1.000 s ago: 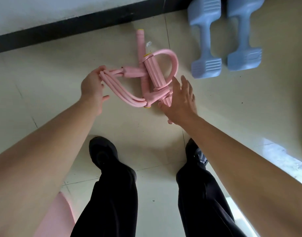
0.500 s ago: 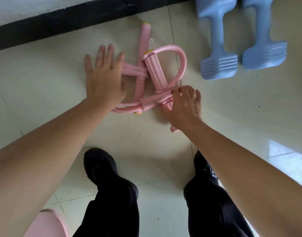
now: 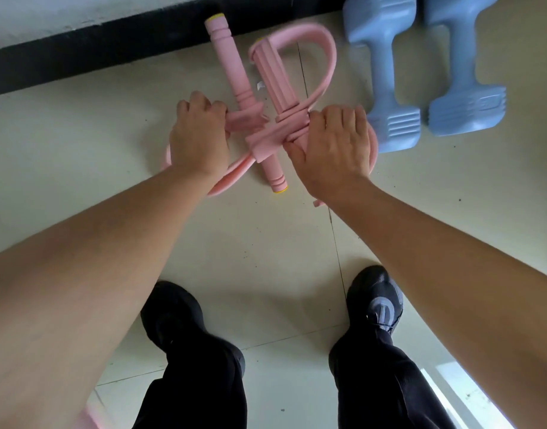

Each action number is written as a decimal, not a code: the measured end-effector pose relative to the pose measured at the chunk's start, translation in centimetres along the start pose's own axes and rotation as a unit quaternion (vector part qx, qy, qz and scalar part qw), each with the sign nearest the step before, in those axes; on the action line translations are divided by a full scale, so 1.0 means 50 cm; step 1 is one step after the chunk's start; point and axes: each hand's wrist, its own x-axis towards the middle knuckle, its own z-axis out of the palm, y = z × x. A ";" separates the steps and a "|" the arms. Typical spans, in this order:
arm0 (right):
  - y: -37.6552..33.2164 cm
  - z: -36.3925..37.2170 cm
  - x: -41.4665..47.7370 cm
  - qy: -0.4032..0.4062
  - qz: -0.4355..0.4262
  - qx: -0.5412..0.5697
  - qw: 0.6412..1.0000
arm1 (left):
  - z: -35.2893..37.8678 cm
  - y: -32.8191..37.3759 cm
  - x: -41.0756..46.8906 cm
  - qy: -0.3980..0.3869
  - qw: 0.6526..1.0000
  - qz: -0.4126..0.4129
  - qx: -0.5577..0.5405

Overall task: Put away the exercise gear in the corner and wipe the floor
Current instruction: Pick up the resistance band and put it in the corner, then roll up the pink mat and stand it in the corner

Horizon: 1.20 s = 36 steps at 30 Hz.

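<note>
Pink pedal resistance puller (image 3: 267, 116), folded on the floor (image 3: 266, 243) between and just beyond the two hands, its far handle end close to the black baseboard (image 3: 80, 60). The straight foam bar (image 3: 235, 75) runs away from the left hand toward the wall; the ribbed pedal with its strap loop (image 3: 323, 57) lies just beyond the right hand.

Risk, as a judgement: the elastic tubes (image 3: 228, 178) are bent into a loose bundle under tension. If either hand releases before the bundle is settled, the tubes may spring open and sprawl back across the floor, or flick the near yellow-capped bar end (image 3: 278, 184) sideways. A push to the right could knock the loop against the dumbbells.

Left hand (image 3: 199, 137): fingers curled shut around the tube junction beside the bar, knuckles up. Right hand (image 3: 334, 147): palm down, fingers bent over the gathered tubes and pedal base, pressing or gripping them; the underside is hidden, so how fully it closes cannot be told.

Two blue dumbbells (image 3: 386, 88) stand just right of the right hand, side by side. Black shoes (image 3: 375, 301) sit nearer than both forearms. The floor shows specks of dirt; wiping is not yet done.
</note>
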 end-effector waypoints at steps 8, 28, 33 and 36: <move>-0.004 -0.082 -0.008 -0.140 0.030 0.081 0.986 | -0.054 -0.023 -0.091 -0.065 0.995 0.074 -0.012; -0.051 -1.480 -0.230 0.377 -0.217 0.193 0.880 | -1.431 0.061 -0.642 0.411 0.905 -0.097 0.046; -0.191 -1.714 -0.372 0.400 -0.360 0.210 0.816 | -1.592 0.058 -0.934 0.500 0.831 -0.238 0.051; -0.272 -1.795 -0.478 0.401 -0.423 0.212 0.784 | -1.637 0.054 -1.098 0.514 0.802 -0.299 0.048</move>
